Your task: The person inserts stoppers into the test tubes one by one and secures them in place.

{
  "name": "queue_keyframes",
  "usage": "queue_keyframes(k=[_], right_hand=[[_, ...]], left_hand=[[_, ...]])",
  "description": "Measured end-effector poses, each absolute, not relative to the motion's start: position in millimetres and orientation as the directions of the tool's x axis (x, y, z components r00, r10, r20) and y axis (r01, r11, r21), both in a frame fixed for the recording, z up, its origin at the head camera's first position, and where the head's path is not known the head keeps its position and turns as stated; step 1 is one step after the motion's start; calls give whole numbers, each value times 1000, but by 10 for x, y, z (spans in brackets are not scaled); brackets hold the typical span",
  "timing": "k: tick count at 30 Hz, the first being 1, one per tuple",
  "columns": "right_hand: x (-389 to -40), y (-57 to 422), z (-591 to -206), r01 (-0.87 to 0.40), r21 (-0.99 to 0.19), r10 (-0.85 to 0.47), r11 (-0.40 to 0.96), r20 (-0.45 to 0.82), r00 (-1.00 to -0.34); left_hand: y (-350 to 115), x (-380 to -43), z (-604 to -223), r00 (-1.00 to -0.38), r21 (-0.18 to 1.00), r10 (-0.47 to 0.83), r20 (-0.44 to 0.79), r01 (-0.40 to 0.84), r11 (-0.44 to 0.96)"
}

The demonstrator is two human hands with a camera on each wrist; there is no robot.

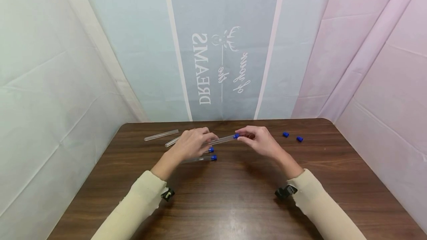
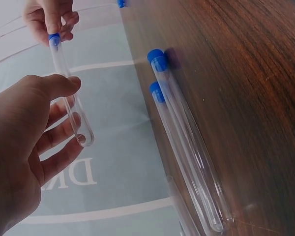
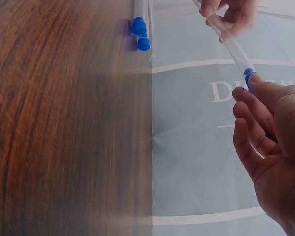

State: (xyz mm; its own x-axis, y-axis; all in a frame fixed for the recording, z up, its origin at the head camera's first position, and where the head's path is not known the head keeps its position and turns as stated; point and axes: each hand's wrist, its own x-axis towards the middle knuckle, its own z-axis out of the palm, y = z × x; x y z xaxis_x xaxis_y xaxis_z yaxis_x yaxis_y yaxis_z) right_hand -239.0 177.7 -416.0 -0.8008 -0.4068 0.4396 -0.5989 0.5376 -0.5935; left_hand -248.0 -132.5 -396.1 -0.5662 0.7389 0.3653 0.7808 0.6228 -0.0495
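A clear test tube [image 1: 222,140] with a blue cap [image 1: 236,136] is held above the table between both hands. My left hand [image 1: 193,142] grips the tube's body, its thumb across the glass and the fingers behind, as the left wrist view shows. The thumb and forefinger of my right hand [image 1: 258,140] pinch the blue cap at the tube's other end. Below the left hand lie two capped test tubes side by side, the nearer tube [image 2: 187,132] and the farther tube [image 2: 179,152]; in the head view the left hand partly covers them.
Two loose blue caps, one cap [image 1: 285,134] and another cap [image 1: 300,139], lie to the right on the brown wooden table [image 1: 230,203]. Uncapped tubes, one tube [image 1: 161,135] and a partly hidden tube [image 1: 172,141], lie at the back left. A printed cloth [image 1: 227,10] hangs behind.
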Motion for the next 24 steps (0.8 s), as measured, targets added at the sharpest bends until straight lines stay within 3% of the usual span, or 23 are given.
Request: queue_keyframes(k=[16, 24], right_hand=[[-2401, 1868, -4141, -628, -562, -478, 538, 411, -776], [-2427, 1858, -4170, -642, -467, -510, 608, 390, -766]], left_hand=[[-1381, -2485, -3966, -582, -23, 725, 368, 774, 633], [-1356, -2467, -3956, -572, -49, 730, 374, 774, 631]])
